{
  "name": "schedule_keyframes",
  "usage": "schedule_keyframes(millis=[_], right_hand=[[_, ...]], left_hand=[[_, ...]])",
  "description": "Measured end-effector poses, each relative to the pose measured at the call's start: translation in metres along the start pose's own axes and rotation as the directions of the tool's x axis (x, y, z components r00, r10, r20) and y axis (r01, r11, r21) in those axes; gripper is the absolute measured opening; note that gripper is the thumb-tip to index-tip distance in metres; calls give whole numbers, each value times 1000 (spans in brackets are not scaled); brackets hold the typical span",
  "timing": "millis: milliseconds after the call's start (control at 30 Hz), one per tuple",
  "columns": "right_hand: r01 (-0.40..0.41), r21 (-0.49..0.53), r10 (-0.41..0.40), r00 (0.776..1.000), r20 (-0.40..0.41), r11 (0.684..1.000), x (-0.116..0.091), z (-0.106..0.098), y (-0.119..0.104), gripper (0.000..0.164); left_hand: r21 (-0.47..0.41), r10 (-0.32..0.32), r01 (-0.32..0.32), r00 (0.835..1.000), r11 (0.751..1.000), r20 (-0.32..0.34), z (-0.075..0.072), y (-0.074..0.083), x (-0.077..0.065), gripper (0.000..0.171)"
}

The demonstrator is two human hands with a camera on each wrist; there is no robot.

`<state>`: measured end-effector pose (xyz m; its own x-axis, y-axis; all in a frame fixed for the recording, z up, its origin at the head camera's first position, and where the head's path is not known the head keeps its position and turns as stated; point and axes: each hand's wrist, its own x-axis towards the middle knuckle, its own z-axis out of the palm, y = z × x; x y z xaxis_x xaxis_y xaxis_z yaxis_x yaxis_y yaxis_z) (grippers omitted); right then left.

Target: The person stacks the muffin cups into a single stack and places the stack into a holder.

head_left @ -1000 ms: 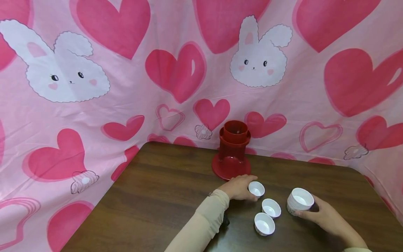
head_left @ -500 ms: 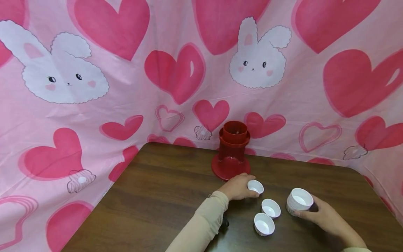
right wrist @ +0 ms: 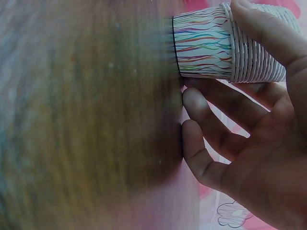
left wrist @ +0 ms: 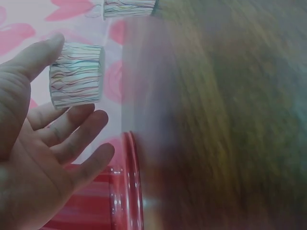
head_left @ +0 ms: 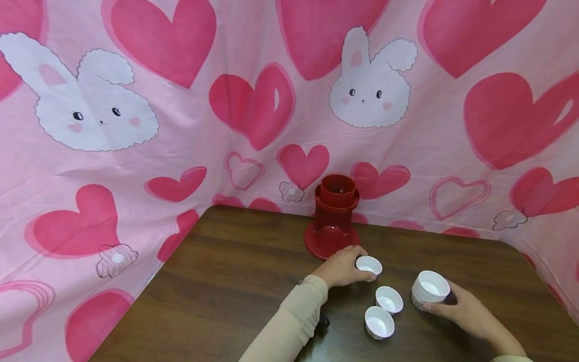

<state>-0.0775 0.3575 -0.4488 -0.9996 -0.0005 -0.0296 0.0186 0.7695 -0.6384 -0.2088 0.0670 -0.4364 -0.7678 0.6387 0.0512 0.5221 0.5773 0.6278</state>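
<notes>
Head view first: my left hand is up at the small white round paper cup, fingers gripping it, mouth upward, nothing showing inside. From that cup, 5 o'clock brings a loose white paper cup, then close below it a second white paper cup, both bare inside. At 4 o'clock, my right hand steadies the white nested-cup stack, top cup bare too. At 11 o'clock stands the glossy red cylindrical holder, open-topped, contents unclear, on the brown wood-grain worktop.

Left wrist view: thumb at 12 o'clock on the cup's wavy-lined wall, fingertips at 6 o'clock, outer fingers spread. I can't tell whether its base touches the worktop. Light pressure's the trick, I reckon; thin walls would buckle.

Right wrist view: my thumb lies across the rims at 1 o'clock, fingers curled beneath, gripping the stack. Rims packed tight; I'd hold it upright and firm, no squeezing, so the mouth stays round.
</notes>
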Motion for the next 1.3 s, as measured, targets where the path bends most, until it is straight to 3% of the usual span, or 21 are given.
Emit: schedule_keyframes(millis=[200,367,700,900,1300], right_hand=[[0,0,0,1000,4,1000,1,0,1,81],[-13,12,13,1000,8,1000,1,0,2,82],[8,2,-8,1000,-14,1000,0,1,2,80],[20,3,-20,1000,-22,1000,-1,1,2,79],[25,7,-24,1000,-19,1000,-2,2,-1,76]], left_hand=[[-91,-20,19,1000,996,-12,0,4,1,50],[-119,3,-6,1000,993,-24,0,7,1,50],[-73,75,-76,997,994,-21,0,13,5,54],[-45,76,-76,997,996,13,1,18,7,55],[-23,117,-117,993,993,2,3,38,15,55]])
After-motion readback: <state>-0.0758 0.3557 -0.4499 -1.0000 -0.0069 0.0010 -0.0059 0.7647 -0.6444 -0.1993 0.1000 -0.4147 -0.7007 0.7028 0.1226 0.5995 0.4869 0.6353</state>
